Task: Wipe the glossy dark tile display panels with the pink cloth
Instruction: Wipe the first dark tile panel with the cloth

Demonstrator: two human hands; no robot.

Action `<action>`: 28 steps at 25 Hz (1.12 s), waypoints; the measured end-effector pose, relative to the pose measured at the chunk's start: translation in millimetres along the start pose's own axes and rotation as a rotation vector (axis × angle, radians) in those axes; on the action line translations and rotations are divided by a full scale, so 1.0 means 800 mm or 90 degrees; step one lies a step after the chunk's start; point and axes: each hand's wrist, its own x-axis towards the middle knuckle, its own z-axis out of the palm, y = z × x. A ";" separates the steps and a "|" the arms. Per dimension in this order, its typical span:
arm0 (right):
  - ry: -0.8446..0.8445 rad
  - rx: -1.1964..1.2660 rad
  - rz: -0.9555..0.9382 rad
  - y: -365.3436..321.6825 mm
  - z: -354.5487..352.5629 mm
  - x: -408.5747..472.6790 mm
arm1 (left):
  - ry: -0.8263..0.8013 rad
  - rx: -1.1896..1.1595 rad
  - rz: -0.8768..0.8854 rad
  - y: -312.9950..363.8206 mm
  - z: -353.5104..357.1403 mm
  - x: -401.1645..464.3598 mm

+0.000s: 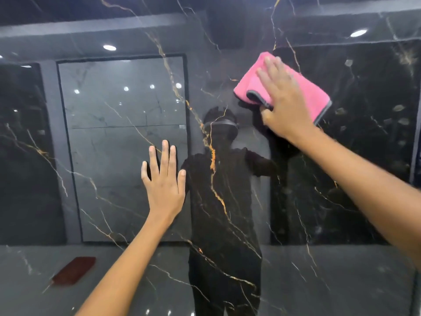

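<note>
Pressing the folded pink cloth (pixel 282 84) flat against the upper right of the glossy dark panel (pixel 227 213), your right hand (pixel 284 103) lies spread, thumb tucked at its edge; your left hand (pixel 164 181) rests open, fingers straight. Keep even pressure, overlapping strokes.

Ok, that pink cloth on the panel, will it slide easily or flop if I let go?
The pink cloth looks soft and folded, so likely floppy. Pressed by the right hand on a glossy tile panel, it probably glides easily and would drop if released.
</note>
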 end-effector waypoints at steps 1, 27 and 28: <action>0.004 0.017 -0.037 -0.018 0.020 -0.027 | -0.002 -0.001 0.002 0.000 0.000 0.001; -0.139 -0.086 -0.332 -0.027 0.023 0.017 | 0.065 -0.043 0.076 0.062 -0.044 0.257; -0.113 -0.120 -0.358 -0.005 0.006 0.035 | 0.064 -0.030 0.073 0.063 -0.041 0.257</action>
